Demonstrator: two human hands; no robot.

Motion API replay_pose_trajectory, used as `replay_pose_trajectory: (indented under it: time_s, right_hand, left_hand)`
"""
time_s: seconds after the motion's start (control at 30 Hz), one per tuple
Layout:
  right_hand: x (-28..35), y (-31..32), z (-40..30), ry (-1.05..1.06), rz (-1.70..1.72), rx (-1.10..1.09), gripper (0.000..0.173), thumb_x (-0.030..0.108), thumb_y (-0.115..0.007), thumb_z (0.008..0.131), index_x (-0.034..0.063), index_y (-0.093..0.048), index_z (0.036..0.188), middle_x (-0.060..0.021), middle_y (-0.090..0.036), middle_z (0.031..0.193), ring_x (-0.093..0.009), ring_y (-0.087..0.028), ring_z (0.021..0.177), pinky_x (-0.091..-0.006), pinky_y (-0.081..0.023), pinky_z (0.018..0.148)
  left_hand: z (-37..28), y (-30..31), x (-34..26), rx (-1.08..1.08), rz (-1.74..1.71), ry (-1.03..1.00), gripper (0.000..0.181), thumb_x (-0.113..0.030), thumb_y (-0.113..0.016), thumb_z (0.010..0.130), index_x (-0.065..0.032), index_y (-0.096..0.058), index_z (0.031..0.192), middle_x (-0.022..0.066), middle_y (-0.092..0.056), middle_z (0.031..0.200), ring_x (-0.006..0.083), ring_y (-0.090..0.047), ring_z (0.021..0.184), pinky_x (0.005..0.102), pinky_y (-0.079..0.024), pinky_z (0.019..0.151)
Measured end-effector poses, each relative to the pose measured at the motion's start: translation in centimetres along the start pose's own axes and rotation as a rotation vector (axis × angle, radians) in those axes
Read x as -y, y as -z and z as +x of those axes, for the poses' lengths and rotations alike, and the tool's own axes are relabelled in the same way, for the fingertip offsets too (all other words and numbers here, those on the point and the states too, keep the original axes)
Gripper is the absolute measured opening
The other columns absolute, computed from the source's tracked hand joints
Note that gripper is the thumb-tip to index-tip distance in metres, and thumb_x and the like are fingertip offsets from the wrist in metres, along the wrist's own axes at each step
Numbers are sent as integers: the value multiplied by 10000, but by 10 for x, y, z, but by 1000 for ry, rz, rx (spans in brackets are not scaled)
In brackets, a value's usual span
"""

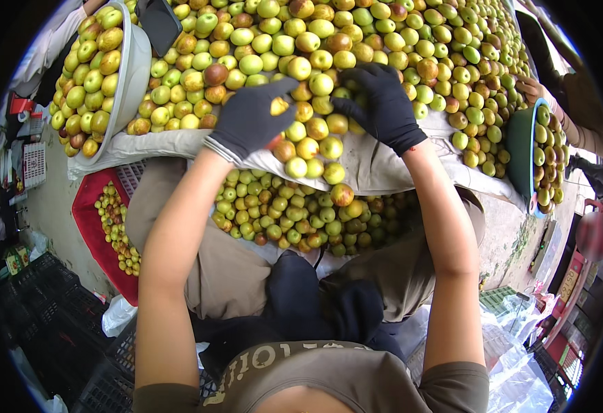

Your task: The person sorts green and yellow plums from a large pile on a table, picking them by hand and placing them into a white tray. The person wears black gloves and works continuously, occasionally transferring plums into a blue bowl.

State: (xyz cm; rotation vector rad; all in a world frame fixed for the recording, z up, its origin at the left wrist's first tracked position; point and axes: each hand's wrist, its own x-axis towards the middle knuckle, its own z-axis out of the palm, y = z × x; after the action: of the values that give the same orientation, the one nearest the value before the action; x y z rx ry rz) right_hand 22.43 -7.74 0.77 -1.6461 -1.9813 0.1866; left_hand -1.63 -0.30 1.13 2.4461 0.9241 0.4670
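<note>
Green and reddish jujube-like fruits [307,42] cover a cloth-lined surface [378,165]. My left hand [252,118], in a dark glove, is over the near side of the pile, its fingers partly around a yellowish fruit [278,106]; whether it grips the fruit I cannot tell. To the right, my right hand [381,106], also gloved, reaches into the fruits with thumb and fingers apart, its fingertips partly hidden among them. Between the hands, fruits run down to the cloth's near edge, one reddish fruit [342,194] at the rim. Below the edge lies another heap of fruits [280,211].
A grey basin [139,67] of fruits stands at left, a dark phone-like object [158,23] beside it. A teal basin [520,137] of fruits is at right, near another person's hand [531,88]. A red container [92,222] holds smaller-looking fruits. Black crates [48,310] lie lower left.
</note>
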Motion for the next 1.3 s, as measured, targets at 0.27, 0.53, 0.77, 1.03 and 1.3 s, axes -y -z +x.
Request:
replay_pose_trajectory:
  time_s: [0.27,0.53,0.77,1.03,1.3]
  right_hand:
    - [24,10,-40,8,144,209,449,387,-723,761,69,-625,1062,-141,-592,990,-354,-554,940,-425,-467,802]
    - [32,35,-41,56,308,233,215,222,-733,778,88,-680,939,-105,-655,962,-303,-619,835,-366,-505,755]
    - [-63,93,-37,-580,-364,107,407,441,-662,829,49,-643,939,-153,-671,861,-328,-636,831,-423,-493,712]
    - [-28,65,-26,-571,-409,349,634,648,-622,758,41,-628,942,-193,-608,916,-345,-625,843,-429,-499,743]
    - [-8,45,-38,-520,-267,511,526,576,-572,836,57,-610,911,-182,-598,938,-366,-609,880,-446,-489,765]
  left_hand:
    - [-15,-5,-52,240,-152,-94,227,-200,-637,799,-77,-626,990,125,-641,902,312,-638,799,412,-520,692]
    - [21,-17,-41,32,480,-52,262,-89,-553,817,-130,-617,1068,107,-576,1009,272,-598,867,385,-531,628]
    - [7,-18,-40,233,320,-15,204,-188,-569,829,-135,-604,1022,93,-619,873,279,-639,798,407,-519,612]
    - [9,-7,-29,139,44,-62,225,-316,-604,853,-95,-621,884,106,-642,788,304,-627,747,422,-493,654]
    - [20,-10,-10,-118,13,45,205,-237,-598,889,-36,-634,897,149,-637,826,323,-616,772,404,-486,683]
